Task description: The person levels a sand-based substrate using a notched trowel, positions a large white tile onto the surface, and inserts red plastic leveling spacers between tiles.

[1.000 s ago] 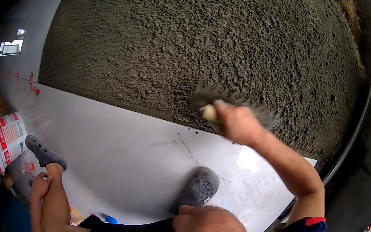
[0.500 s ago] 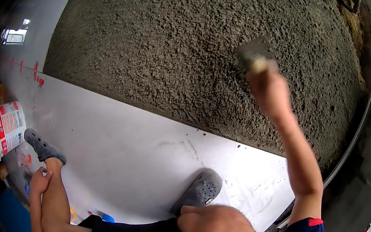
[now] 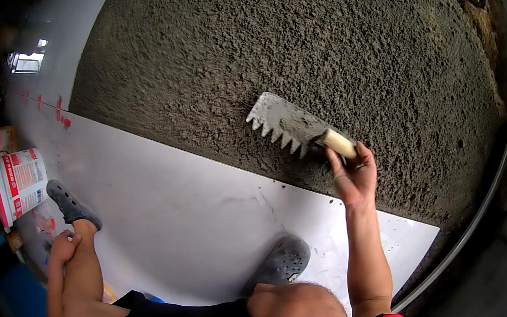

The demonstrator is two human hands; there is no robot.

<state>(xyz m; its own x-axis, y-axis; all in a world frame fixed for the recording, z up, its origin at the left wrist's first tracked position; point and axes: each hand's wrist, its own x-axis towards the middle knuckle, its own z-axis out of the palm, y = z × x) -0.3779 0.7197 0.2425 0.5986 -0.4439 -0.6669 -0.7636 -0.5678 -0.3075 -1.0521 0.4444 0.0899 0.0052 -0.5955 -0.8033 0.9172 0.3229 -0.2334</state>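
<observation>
The left hand [image 3: 64, 246] rests against the bent leg [image 3: 87, 271], its grip unclear. Past a glossy white tile [image 3: 175, 206], the right hand [image 3: 356, 178] closes around a notched trowel [image 3: 294, 122] by its pale handle [image 3: 341, 145], over coarse grey mortar [image 3: 270, 38].

Right hand [image 3: 356, 181] grips pale cylindrical handle [image 3: 340, 145] of mortar-smeared, notched grey metal trowel [image 3: 287, 123]; dark-grey granular bed [image 3: 218, 43] behind. Left hand [image 3: 64, 247] against bare lower leg [image 3: 87, 265].
</observation>
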